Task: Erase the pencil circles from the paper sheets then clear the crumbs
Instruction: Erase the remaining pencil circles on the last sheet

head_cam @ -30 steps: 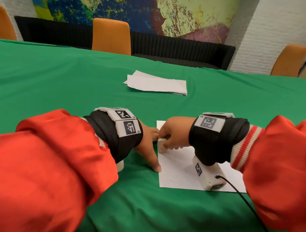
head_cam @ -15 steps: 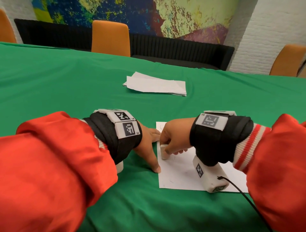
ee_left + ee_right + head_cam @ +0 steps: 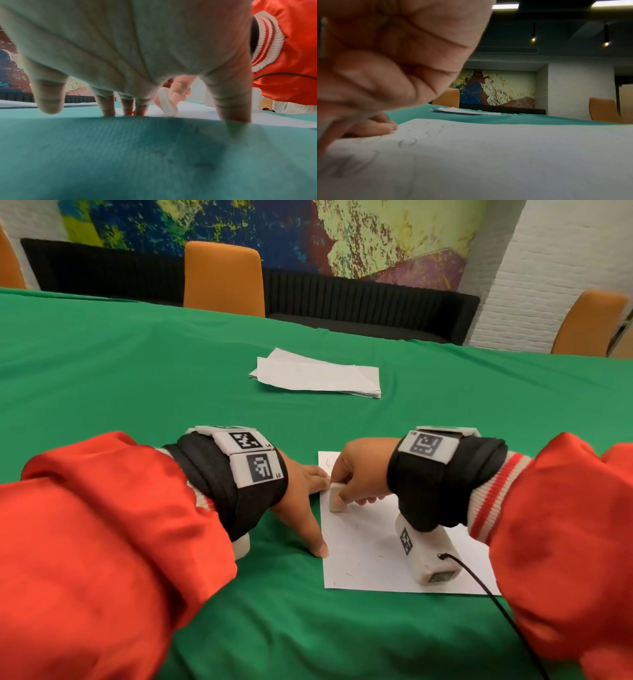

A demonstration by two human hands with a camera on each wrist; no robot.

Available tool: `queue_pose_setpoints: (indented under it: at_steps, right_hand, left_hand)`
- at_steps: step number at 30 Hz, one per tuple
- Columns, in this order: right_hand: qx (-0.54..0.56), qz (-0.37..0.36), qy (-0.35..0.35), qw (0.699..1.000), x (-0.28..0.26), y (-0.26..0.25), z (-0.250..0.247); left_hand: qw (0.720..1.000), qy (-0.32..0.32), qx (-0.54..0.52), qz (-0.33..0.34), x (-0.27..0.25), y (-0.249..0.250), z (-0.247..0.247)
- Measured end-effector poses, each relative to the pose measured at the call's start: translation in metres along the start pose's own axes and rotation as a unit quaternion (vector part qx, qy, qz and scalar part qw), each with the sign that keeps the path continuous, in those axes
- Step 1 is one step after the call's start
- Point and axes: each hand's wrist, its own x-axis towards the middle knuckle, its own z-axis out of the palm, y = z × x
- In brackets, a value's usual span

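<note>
One small white block eraser [image 3: 335, 497] is pinched upright between the thumb and curled fingers of the right hand [image 3: 359, 474], its lower end pressed on the near white paper sheet [image 3: 373, 556] close to that sheet's left edge. Over the last second the eraser has slid from the sheet's far left corner toward the person along that edge, and a faint arc of pencil now shows at the uncovered corner. That suggests a rubbing stroke in progress, not a finished sheet. The right wrist view shows about five faint pencil circles [image 3: 406, 142] left ahead of the hand; an exact count is uncertain because the nearest ones blur. A few dark crumbs or streaks [image 3: 349, 574] lie scattered on the sheet's near half, too small to count, so the clearing step looks not yet started.

The left hand [image 3: 301, 491] has stayed put, its fingers [image 3: 108, 106] straight and spread, with the fingertips pressing down at the sheet's left edge to pin it on the green tablecloth [image 3: 137, 378].

One loose stack of white sheets [image 3: 318, 374] lies well apart toward the far side, and three orange chairs [image 3: 224, 278] stand beyond the table.
</note>
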Motion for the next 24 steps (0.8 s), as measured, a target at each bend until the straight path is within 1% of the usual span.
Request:
queue_pose_setpoints:
  at_steps: [3,4,8,9,13,18,22,24]
  right_hand:
    - [-0.008,-0.001,-0.042,0.999,-0.003,-0.0018,-0.0013]
    - [-0.014,-0.001,-0.046,0.999,-0.003,-0.0024,-0.002]
    - [-0.035,0.003,-0.009,0.999,-0.0001,-0.0019,-0.0024]
    - [-0.037,0.005,-0.008,0.999,-0.0007,-0.002,-0.0022]
    - [-0.046,0.002,-0.054,0.997,-0.0053,-0.0057,-0.0043]
    - [-0.036,0.01,-0.026,0.999,-0.0033,-0.0023,-0.0037]
    - [-0.028,0.005,-0.078,0.997,-0.0069,-0.0026,-0.0039]
    - [-0.023,0.006,-0.061,0.998,-0.0056,-0.0011,-0.0038]
  left_hand:
    - [1.0,0.0,-0.006,0.001,0.001,-0.0014,0.0006]
    - [1.0,-0.001,-0.007,0.001,0.0011,-0.0016,0.0006]
    - [1.0,-0.004,0.004,-0.005,-0.0006,0.0001,-0.0009]
    - [1.0,-0.003,0.006,-0.005,-0.0008,0.0004,-0.0008]
    - [1.0,-0.005,0.0,-0.003,-0.0003,-0.0001,-0.0004]
    - [1.0,-0.001,0.001,-0.005,-0.0005,-0.0004,-0.0001]
    - [1.0,-0.003,0.0,-0.005,-0.0001,-0.0013,0.0003]
    - [1.0,-0.003,0.0,-0.007,-0.0006,-0.0011,0.0]
